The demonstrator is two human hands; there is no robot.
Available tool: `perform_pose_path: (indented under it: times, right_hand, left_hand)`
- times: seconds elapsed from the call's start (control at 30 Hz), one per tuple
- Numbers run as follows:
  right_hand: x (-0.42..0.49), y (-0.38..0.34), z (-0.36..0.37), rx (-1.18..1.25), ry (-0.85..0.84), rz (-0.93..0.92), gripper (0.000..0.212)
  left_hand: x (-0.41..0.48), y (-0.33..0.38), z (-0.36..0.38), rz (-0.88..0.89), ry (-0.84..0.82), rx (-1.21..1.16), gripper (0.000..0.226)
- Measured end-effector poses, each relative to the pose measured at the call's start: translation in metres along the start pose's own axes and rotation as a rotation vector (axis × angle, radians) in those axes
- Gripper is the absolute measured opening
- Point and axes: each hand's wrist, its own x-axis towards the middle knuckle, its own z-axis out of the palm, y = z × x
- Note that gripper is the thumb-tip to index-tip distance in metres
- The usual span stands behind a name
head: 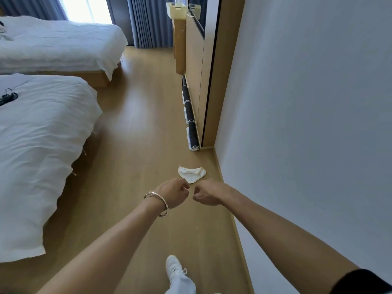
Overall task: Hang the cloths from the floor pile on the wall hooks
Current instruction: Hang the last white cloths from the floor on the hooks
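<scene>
Head view, cut off: black clothes hangers (8, 96) on the near white-quilted bed (42, 145) are cropped by the left edge; a white shoe (173, 265) is cropped at the bottom.
Left hand (174, 193): curled into a fist, nothing seen held.
Right hand (206, 193): fingers curled likewise, nothing seen in them.
Cloth: a crumpled white cloth (192, 172) is laid on the wooden floor (137, 124) just beyond both hands, near the white wall (307, 102).
Container: a pale yellow open box (175, 10) is set atop the wooden cabinet (180, 49); its contents cannot be made out.
</scene>
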Motion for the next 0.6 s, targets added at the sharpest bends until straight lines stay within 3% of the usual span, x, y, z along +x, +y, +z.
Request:
perform_pose_path:
  times: [0.2, 0.33, 0.6]
  right_hand:
    - [0.086, -0.006, -0.078, 0.031, 0.078, 0.032, 0.035]
    - [0.129, -0.016, -0.100, -0.139, -0.009, 0.053, 0.042]
    - [0.220, -0.010, -0.139, -0.053, -0.052, -0.009, 0.038]
  left_hand:
    - [0.104, -0.034, -0.058, 0.009, -0.004, -0.010, 0.029]
    - [0.142, -0.057, -0.071, -0.002, -0.061, -0.014, 0.029]
    - [0.223, -0.085, -0.092, -0.077, -0.105, -0.086, 0.027]
